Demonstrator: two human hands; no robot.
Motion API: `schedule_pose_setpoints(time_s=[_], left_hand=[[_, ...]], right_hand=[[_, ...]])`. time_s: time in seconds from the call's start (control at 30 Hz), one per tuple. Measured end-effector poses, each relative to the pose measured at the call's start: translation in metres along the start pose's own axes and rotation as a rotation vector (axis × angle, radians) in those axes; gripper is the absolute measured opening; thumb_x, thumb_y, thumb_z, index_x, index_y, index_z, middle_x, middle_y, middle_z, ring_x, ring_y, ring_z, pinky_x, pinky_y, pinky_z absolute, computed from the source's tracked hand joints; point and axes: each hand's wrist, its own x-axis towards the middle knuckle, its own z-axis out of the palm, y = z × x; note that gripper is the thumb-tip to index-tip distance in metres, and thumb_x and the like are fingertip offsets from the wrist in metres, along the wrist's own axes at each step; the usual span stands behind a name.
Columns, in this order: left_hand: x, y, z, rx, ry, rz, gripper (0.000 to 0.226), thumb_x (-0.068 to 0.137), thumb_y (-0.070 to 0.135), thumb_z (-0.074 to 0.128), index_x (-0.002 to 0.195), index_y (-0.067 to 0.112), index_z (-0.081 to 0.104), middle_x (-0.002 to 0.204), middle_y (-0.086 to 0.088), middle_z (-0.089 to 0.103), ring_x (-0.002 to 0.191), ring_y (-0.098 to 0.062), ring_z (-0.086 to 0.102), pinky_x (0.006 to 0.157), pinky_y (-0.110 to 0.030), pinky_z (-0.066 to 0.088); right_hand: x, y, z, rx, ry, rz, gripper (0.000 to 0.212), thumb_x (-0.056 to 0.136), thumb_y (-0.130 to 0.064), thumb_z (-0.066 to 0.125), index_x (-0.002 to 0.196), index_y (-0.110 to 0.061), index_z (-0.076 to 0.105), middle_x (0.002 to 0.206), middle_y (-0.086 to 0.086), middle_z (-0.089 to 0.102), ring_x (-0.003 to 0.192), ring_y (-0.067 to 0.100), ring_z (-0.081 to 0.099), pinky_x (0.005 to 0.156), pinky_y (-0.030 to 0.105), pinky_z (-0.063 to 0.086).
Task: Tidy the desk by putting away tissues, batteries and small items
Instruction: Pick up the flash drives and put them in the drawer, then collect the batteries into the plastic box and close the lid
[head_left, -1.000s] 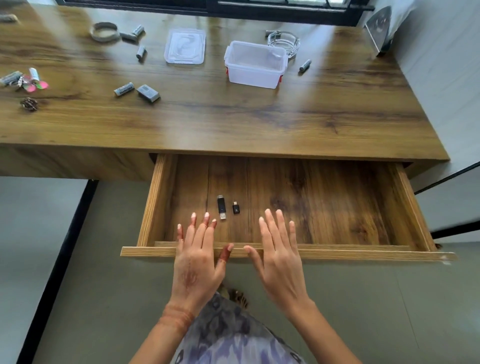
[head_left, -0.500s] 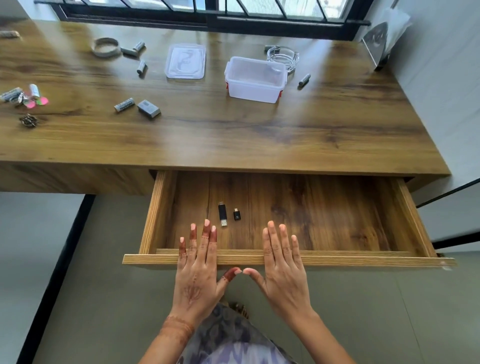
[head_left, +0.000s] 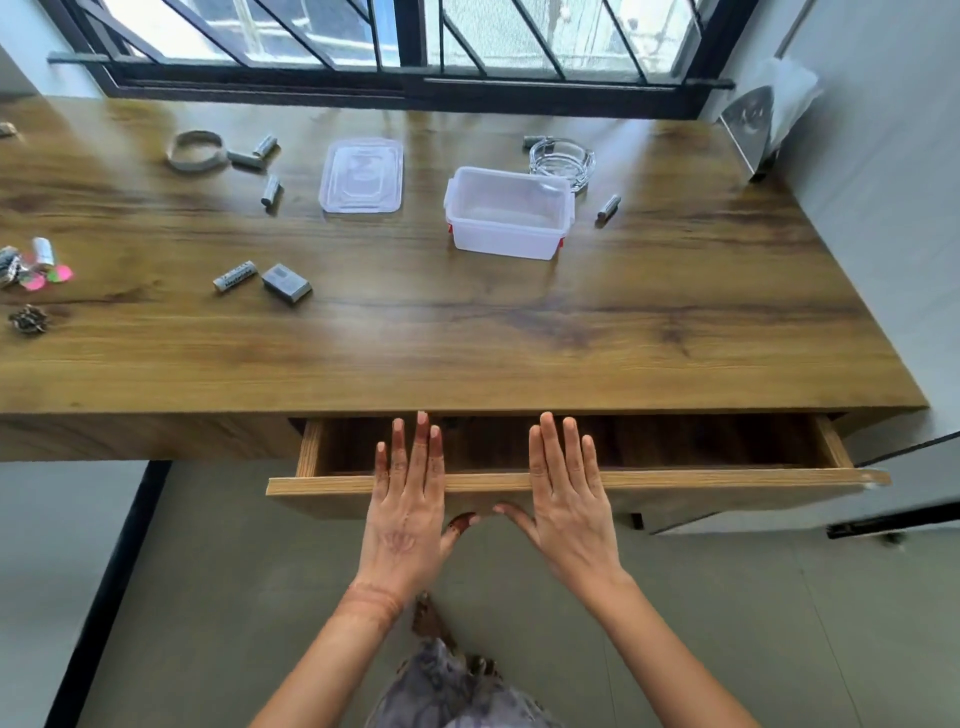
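My left hand (head_left: 405, 499) and my right hand (head_left: 566, 493) lie flat and open against the front board of the wooden drawer (head_left: 701, 480), fingers reaching over its top edge. The drawer stands only a little way out from the desk (head_left: 467, 332); its inside is dark and its contents are hidden. On the desktop rest a clear plastic box (head_left: 509, 218) with red clips, its lid (head_left: 362, 174) to the left, several batteries (head_left: 235, 276), a small grey block (head_left: 285, 283) and a tape ring (head_left: 195, 150).
A glass ashtray (head_left: 563, 161) sits behind the box, with a battery (head_left: 608, 206) to its right. Pink tags and small items (head_left: 39, 265) lie at the left edge. A tissue holder (head_left: 763, 119) hangs on the right wall. A barred window runs behind the desk.
Both hands have pushed the drawer inward, from wide open to nearly closed. The USB stick and small adapter inside are no longer visible. The view has tilted up toward the window.
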Motion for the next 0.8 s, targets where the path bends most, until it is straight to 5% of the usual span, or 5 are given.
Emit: schedule_pose_setpoints(time_s=[0.23,0.33,0.43,0.53,0.8], left_hand=[[0.051,-0.016,0.019,0.125,0.151,0.023,0.112,0.073,0.040,0.068,0.144,0.002,-0.010,0.153,-0.014,-0.023,0.141,-0.033,-0.017,0.115,-0.048,-0.009],[0.058,-0.023,0.033,0.210,0.211,0.046,0.108,0.074,0.031,0.071,0.145,0.002,-0.005,0.155,-0.014,-0.010,0.143,-0.034,-0.009,0.116,-0.050,-0.007],[0.061,-0.024,0.047,0.259,0.300,0.028,0.099,0.074,0.018,0.075,0.144,0.001,0.008,0.145,-0.018,0.025,0.137,-0.037,0.015,0.117,-0.050,0.002],[0.064,-0.020,0.055,0.258,0.418,0.033,0.064,0.084,0.000,0.058,0.137,-0.001,0.023,0.138,-0.020,0.033,0.130,-0.039,0.029,0.114,-0.051,0.012],[0.065,-0.017,0.051,0.205,0.426,0.015,0.067,0.080,-0.005,0.054,0.137,-0.001,0.018,0.137,-0.021,0.031,0.128,-0.040,0.030,0.117,-0.050,0.005]], right_hand=[[0.048,0.013,0.025,-0.079,0.119,0.001,0.124,0.070,-0.053,0.071,0.145,-0.004,-0.015,0.153,0.013,-0.022,0.142,0.031,-0.016,0.116,0.047,-0.006],[0.053,0.018,0.040,-0.177,0.151,0.005,0.123,0.069,-0.038,0.079,0.146,-0.001,-0.009,0.155,0.015,-0.012,0.142,0.036,-0.006,0.116,0.050,-0.004],[0.054,0.018,0.052,-0.208,0.292,0.012,0.078,0.085,-0.014,0.060,0.143,-0.001,0.009,0.148,0.016,0.016,0.137,0.038,0.019,0.116,0.050,0.002],[0.059,0.015,0.052,-0.159,0.353,0.038,0.046,0.094,0.001,0.034,0.136,-0.003,0.016,0.137,0.014,0.031,0.126,0.034,0.034,0.116,0.049,0.006],[0.059,0.014,0.052,-0.110,0.337,0.054,0.037,0.099,-0.006,0.018,0.136,-0.002,0.017,0.137,0.014,0.030,0.131,0.036,0.025,0.117,0.048,0.004]])
